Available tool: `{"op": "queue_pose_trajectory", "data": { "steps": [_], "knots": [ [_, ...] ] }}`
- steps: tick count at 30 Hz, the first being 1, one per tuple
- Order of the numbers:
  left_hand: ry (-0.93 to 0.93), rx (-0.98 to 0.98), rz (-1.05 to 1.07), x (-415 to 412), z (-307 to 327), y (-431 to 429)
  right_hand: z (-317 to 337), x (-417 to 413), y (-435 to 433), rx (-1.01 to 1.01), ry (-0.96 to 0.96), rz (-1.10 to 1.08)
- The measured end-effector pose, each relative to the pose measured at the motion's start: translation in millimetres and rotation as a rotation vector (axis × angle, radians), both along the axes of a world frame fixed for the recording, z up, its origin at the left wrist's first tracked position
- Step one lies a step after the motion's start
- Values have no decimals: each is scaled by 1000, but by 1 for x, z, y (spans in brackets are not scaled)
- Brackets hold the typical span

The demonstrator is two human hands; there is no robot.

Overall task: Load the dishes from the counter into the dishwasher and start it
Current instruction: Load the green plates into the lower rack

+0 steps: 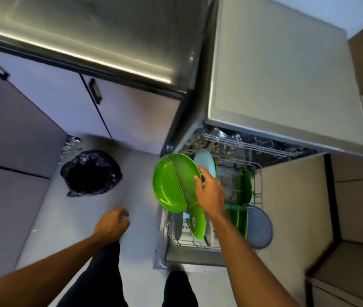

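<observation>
The right hand has its fingers pinched on the rim of two glossy round green plates held on edge over the wire lower rack of the open dishwasher — more green plates, a pale blue one and a matte grey disc stand upright between its tines. The left hand hangs over the smooth pale floor with its fingers curled loosely, holding nothing. A crinkled black bin bag sits near the brushed steel counter.
</observation>
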State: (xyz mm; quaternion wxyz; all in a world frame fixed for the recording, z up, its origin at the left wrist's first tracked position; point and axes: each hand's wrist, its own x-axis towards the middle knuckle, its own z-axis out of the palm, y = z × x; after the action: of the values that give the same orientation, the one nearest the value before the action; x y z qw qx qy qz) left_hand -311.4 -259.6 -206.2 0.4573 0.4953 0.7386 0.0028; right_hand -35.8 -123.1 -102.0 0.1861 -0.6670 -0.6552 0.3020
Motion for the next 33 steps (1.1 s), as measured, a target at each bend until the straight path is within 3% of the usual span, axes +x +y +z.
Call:
{"op": "queue_pose_trajectory", "data": {
  "steps": [6,12,16,23,33],
  "knots": [
    [-21,-52,-47,129,-24,-20,-69,152,-52,-133,-69,-155],
    [-29,-140,42,255,-59,-24,-119,284,-80,-267,27,-358],
    [-81,-173,-32,336,-60,-20,-138,340,-83,-297,58,-443],
    [-102,-200,-132,413,-76,-14,-180,361,-76,-306,-66,-286],
    [-119,-133,-345,455,-126,-7,-251,353,-75,-281,-172,-106]
  ]
}}
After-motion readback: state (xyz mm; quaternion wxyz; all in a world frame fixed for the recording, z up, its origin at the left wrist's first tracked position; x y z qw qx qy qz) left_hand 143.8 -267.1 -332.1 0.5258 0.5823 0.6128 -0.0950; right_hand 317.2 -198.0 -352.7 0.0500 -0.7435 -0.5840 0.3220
